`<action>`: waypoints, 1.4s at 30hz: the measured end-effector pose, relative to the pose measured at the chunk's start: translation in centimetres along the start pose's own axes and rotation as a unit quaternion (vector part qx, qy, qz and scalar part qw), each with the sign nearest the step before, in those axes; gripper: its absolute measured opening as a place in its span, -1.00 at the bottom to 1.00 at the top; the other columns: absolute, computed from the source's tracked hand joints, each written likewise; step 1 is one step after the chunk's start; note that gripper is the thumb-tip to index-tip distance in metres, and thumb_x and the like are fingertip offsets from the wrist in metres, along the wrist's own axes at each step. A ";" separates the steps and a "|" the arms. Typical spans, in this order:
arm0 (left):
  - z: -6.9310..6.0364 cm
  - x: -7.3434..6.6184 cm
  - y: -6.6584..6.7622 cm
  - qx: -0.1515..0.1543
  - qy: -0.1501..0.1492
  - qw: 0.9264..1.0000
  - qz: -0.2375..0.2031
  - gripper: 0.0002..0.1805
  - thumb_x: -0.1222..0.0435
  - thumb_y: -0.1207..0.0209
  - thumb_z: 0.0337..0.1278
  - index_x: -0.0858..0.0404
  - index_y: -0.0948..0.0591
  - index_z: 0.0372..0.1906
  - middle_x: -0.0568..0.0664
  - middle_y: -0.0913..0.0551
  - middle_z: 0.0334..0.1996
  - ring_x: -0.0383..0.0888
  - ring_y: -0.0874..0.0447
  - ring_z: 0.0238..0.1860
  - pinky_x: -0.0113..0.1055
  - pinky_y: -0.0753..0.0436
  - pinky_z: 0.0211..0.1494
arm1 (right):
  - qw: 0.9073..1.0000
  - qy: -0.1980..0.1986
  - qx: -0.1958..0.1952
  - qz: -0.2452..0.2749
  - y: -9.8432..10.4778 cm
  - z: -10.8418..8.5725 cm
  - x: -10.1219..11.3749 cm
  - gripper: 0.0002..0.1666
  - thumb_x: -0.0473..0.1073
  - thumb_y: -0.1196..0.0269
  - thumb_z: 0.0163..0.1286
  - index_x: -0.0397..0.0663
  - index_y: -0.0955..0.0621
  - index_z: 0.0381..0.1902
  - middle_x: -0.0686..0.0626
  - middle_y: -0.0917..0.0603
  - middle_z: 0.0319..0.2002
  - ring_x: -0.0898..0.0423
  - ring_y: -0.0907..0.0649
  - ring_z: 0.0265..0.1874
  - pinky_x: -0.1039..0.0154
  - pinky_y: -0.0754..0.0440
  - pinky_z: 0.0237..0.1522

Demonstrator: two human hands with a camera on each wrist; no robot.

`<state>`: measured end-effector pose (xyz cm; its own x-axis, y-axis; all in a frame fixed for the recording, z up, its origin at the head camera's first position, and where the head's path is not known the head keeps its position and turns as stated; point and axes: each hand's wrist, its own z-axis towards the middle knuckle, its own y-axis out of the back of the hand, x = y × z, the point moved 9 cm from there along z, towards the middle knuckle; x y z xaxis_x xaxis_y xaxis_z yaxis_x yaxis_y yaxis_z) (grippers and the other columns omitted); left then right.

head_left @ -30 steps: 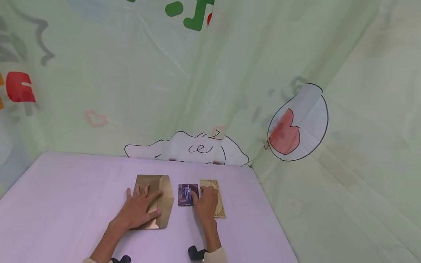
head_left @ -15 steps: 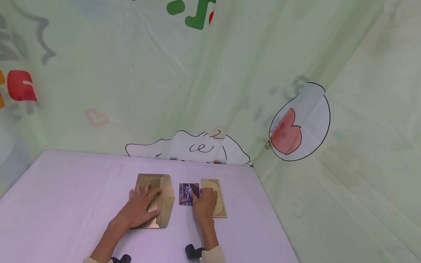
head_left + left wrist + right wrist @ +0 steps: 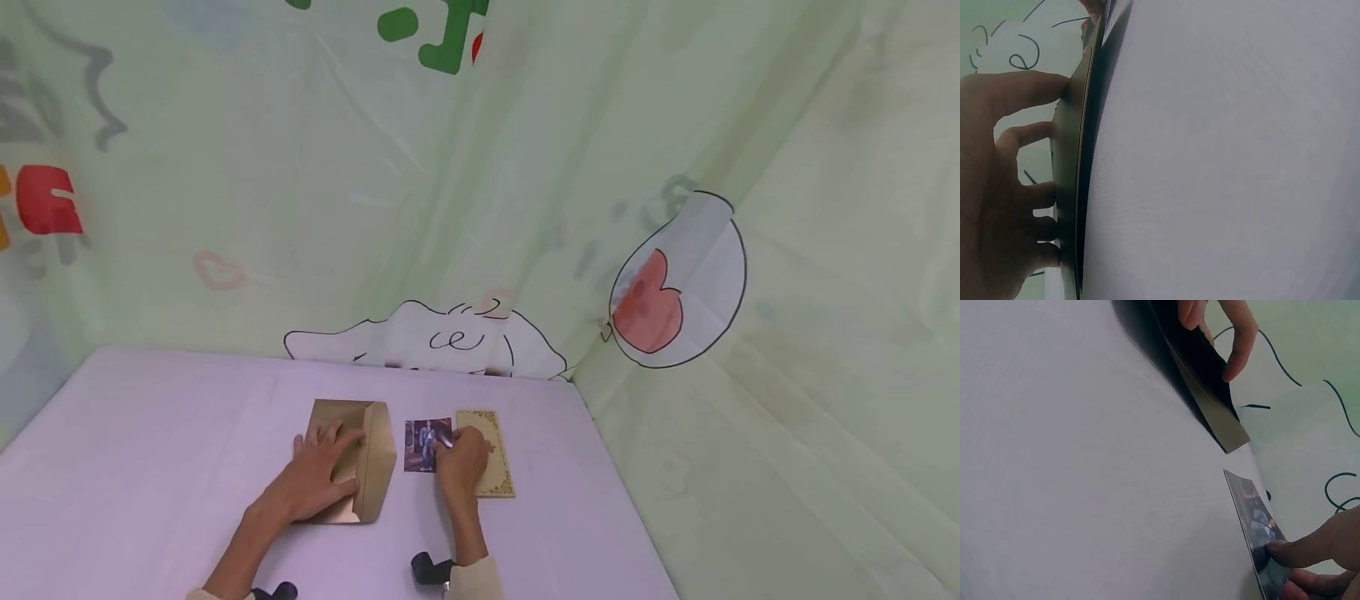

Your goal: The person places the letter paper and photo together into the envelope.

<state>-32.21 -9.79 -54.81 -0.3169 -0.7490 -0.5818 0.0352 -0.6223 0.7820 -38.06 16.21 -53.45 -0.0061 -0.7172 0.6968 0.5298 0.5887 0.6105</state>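
Note:
In the head view my left hand [image 3: 318, 477] rests with spread fingers on a gold envelope [image 3: 380, 467], whose flap lies open toward the right. Side-on in the left wrist view, the fingertips press the envelope's [image 3: 1069, 156] upper face. My right hand [image 3: 462, 461] pinches the right edge of a small photo [image 3: 418, 450] of a standing person in blue. Its thumb lies on the picture [image 3: 1260, 528] in the right wrist view, with the fingers curled at the edge. A cream card with a gold ornate border [image 3: 498, 475] lies to the right, partly hidden behind that hand.
A pale lilac cloth covers the table [image 3: 187, 433]. Behind it and along the right side hang light green curtains [image 3: 337, 208] with printed drawings. A narrow strip of table separates the envelope from the photo.
My right hand has shifted slightly left, uncovering more of the cream card. The photo has turned a little and a bright glare shows near its right edge. The left hand has hardly moved.

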 end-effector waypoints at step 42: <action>0.8 1.3 -0.4 0.032 0.018 0.999 -0.026 -0.17 -0.08 -0.38 0.26 0.06 -0.46 0.59 0.47 -0.32 0.61 0.65 -0.16 0.61 0.73 -0.06 0.52 | 0.936 -0.186 0.163 0.249 -4.6 -2.1 2.1 -0.89 -0.55 -0.55 0.14 -0.37 -0.85 -0.36 -0.11 -0.82 -0.48 0.24 -0.67 -0.63 0.38 -0.63 -0.68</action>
<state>-33.36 -10.34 -55.65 -0.2815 -0.7251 -0.6285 -0.0405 -0.6454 0.7627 -38.72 11.23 -55.62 -0.1535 -0.1794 0.9717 0.2586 0.9418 0.2147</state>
